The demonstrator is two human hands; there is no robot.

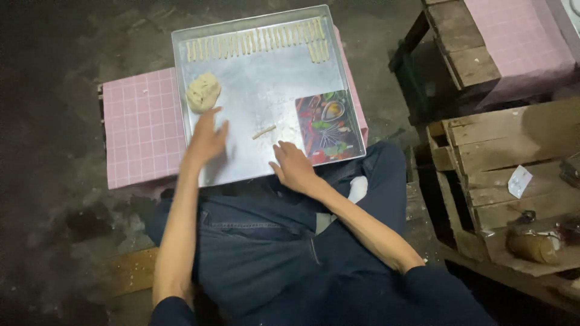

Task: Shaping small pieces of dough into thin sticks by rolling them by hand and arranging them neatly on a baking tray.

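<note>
I note left hand [206,140] spread flat, dough lump [203,92] just beyond fingertips; right hand [294,166] (loosely open, empty) farther off on tray [266,78].

A shiny rectangular metal tray [266,72] rests on a pink checked table [142,130]. The left hand [205,140] lies flat just below a pale dough lump [203,92]; the right hand [294,166] rests open near a thin dough stick [264,131]. Rolled dough sticks [257,42] line the tray's far edge, beside a colourful printed board [328,125].
</note>
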